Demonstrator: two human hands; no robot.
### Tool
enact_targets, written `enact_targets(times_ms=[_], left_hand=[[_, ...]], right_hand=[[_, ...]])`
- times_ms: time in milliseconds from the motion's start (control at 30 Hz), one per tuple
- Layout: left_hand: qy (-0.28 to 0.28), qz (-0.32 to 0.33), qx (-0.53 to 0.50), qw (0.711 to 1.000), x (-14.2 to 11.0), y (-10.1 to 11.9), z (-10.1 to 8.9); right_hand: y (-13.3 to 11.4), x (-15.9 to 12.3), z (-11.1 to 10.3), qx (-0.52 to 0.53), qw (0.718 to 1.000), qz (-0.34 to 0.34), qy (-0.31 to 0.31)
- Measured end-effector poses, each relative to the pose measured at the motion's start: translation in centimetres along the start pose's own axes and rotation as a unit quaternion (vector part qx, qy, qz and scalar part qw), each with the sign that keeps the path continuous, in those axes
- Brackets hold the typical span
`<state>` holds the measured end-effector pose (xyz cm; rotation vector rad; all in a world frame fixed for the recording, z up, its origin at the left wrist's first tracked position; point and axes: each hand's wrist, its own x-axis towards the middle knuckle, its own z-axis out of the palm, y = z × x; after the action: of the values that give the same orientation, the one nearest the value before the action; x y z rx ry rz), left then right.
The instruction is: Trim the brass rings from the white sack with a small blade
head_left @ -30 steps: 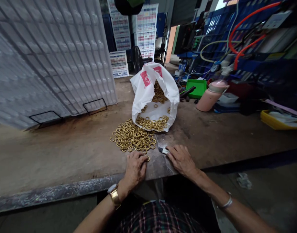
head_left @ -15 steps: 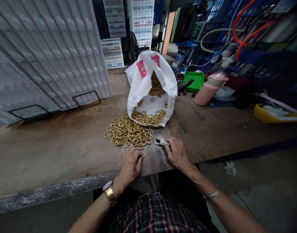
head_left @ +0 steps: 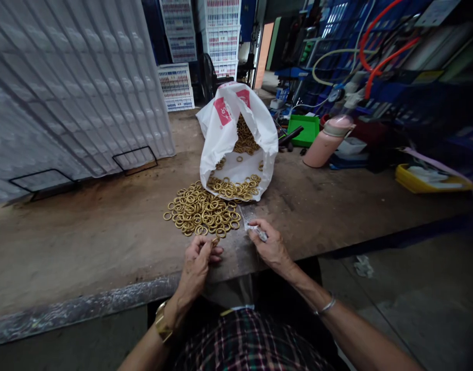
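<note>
Near the table's front edge, my left hand (head_left: 198, 260) is closed, pinching one brass-coloured ring (head_left: 215, 240) between thumb and fingers. My right hand (head_left: 273, 247) is wrapped round a small pale tool (head_left: 262, 235); its dark tip is now hidden by the fingers. Just beyond my left hand lies a loose pile of brass-coloured rings (head_left: 201, 208). A white plastic bag (head_left: 217, 144) with red print lies on its side behind the pile, its mouth facing me. More rings rest inside it and at its lip.
Tall translucent ribbed sheets (head_left: 85, 77) stand at the left on black wire supports (head_left: 135, 159). To the right are a green tray (head_left: 304, 130), a pink bottle (head_left: 324, 145) and a yellow tray (head_left: 433, 183). The wooden table (head_left: 105, 247) ends just before my body.
My left hand has lifted the ring slightly off the tabletop and turned its fingers. My right hand has tilted the tool, so its dark tip no longer shows. The camera view has shifted.
</note>
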<state>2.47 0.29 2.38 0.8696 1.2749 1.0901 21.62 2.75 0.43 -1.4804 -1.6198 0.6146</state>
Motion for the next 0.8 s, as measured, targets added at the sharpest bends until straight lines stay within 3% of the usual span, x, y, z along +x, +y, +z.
enact_targets(times_ms=[100, 267, 467, 633, 733, 800], left_hand=[[-0.013, -0.030, -0.058, 0.998, -0.2, 0.2, -0.1], [-0.024, -0.001, -0.043, 0.999, -0.6, -0.3, -0.5], [-0.017, -0.008, -0.077, 0.997, -1.3, -0.2, -0.1], [0.014, 0.020, -0.009, 1.000, -1.6, -0.1, 0.4], [0.037, 0.101, 0.070, 0.992, -1.5, -0.5, 0.1], [0.052, 0.179, 0.145, 0.972, -1.5, -0.9, -0.3]], right_hand=[[-2.3, -0.3, 1.8, 0.058, 0.996, -0.033, -0.066], [-4.4, -0.8, 4.1, 0.118, 0.972, -0.080, -0.187], [-4.7, -1.2, 4.8, 0.208, 0.963, 0.023, -0.167], [-4.8, -1.4, 4.7, 0.243, 0.954, 0.054, -0.170], [-5.2, -1.3, 4.4, 0.221, 0.958, 0.032, -0.179], [-5.5, -1.1, 4.2, 0.200, 0.963, 0.009, -0.183]])
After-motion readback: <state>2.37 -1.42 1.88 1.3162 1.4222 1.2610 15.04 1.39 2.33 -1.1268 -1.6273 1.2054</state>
